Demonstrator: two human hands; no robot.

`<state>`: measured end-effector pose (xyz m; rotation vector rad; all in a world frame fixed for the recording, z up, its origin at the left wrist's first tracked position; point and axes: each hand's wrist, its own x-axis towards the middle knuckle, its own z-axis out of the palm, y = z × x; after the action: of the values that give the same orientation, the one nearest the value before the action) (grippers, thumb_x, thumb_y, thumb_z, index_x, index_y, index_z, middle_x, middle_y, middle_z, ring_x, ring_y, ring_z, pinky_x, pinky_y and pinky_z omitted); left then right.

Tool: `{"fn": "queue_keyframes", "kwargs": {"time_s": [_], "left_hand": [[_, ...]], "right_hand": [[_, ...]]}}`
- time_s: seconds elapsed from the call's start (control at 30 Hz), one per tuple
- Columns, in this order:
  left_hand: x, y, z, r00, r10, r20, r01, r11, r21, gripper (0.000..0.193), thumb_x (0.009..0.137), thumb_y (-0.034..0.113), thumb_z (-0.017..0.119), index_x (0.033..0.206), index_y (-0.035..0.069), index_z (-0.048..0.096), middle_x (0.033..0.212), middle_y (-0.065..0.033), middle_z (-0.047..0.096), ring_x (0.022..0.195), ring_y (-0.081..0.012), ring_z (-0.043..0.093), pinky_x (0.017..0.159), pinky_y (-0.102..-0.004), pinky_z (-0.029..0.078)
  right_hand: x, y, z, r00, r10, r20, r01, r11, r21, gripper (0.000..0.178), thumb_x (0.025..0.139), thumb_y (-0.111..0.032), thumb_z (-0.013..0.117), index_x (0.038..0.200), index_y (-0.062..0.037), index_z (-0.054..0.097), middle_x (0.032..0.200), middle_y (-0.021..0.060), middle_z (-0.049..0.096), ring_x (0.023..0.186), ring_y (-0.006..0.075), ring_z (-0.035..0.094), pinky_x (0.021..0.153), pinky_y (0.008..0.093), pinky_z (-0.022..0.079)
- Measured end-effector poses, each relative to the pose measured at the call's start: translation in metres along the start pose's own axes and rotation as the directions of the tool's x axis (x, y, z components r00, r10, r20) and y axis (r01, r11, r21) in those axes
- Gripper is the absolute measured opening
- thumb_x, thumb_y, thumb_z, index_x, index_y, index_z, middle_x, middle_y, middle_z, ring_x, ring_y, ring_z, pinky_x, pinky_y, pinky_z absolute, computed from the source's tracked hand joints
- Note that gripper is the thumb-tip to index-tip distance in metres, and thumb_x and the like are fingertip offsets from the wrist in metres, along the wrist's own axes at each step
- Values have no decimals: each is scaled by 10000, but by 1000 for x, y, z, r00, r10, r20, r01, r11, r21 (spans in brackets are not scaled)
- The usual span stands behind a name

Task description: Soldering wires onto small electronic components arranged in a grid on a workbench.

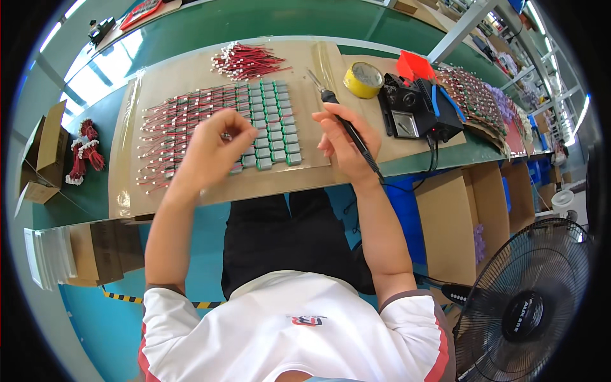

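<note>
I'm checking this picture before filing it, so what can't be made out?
In the head view:
Anything inside the left hand: hidden by its curled fingers.
Some grey modules: covered by that hand.
Red wire bundle: too tangled and small to count.
Bottom of the fan: cut off by the lower edge.

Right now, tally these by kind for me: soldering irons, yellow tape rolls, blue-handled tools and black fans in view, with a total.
Soldering iron, in your right hand: 1
Yellow tape roll: 1
Blue-handled tool: 1
Black fan: 1
Total: 4
</note>
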<state>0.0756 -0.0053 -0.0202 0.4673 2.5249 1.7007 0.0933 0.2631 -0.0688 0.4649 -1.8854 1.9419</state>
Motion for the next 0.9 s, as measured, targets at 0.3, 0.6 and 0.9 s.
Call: {"fn": "queue_keyframes", "kwargs": {"time_s": [0.3, 0.6, 0.9], "left_hand": [[-32, -17, 22, 994, 105, -40, -109, 989, -104, 106, 936, 42, 734, 899, 16, 638, 849, 9, 579, 711, -34, 473, 581, -226, 375], [-32, 5, 19, 977, 213, 3, -213, 975, 63, 205, 888, 110, 795, 1039, -6, 718, 931, -62, 705, 755, -119, 630, 638, -251, 495], [-21, 0, 9, 1000, 22, 15, -20, 991, -130, 160, 895, 115, 806, 980, -21, 798, 797, -53, 749, 689, -56, 630, 623, -255, 504]], "right_hand": [[-7, -11, 21, 990, 121, 73, -132, 977, 168, 388, 909, 39, 766, 1283, -18, 682, 997, 103, 760, 633, 54, 639, 511, 191, 502], [-9, -18, 33, 978, 155, 141, -167, 983, 82, 362, 908, 44, 769, 1258, -12, 693, 982, 110, 768, 617, 64, 641, 499, 197, 500], [-2, -17, 50, 972, 97, 212, -108, 993, 42, 357, 895, 51, 776, 1239, -22, 714, 960, 103, 773, 620, 60, 635, 525, 209, 505]]}}
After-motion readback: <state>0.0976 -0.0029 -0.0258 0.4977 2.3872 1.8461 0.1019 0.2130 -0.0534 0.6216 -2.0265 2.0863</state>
